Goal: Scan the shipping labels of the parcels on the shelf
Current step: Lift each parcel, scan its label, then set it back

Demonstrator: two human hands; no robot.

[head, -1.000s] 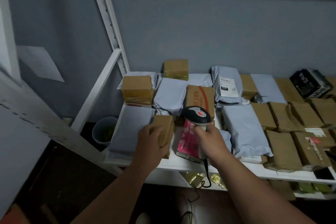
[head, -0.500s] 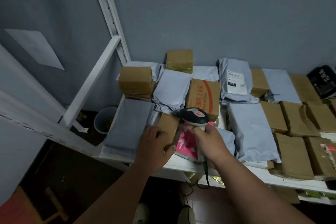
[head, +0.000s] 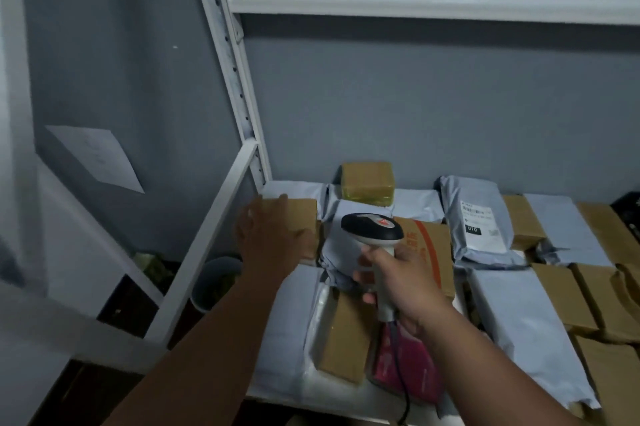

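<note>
brown box (head: 300, 218) under the left hand's (head: 268, 235) flat fingers; right hand (head: 398, 282) grips the scanner (head: 372, 230).

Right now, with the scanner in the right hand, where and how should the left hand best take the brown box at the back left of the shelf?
Probably by its short sides, from above. The left hand already rests on top of the brown box, which lies flat with a grey bag close on its right, so the front and left edges look freest. The right hand holds the scanner.
</note>
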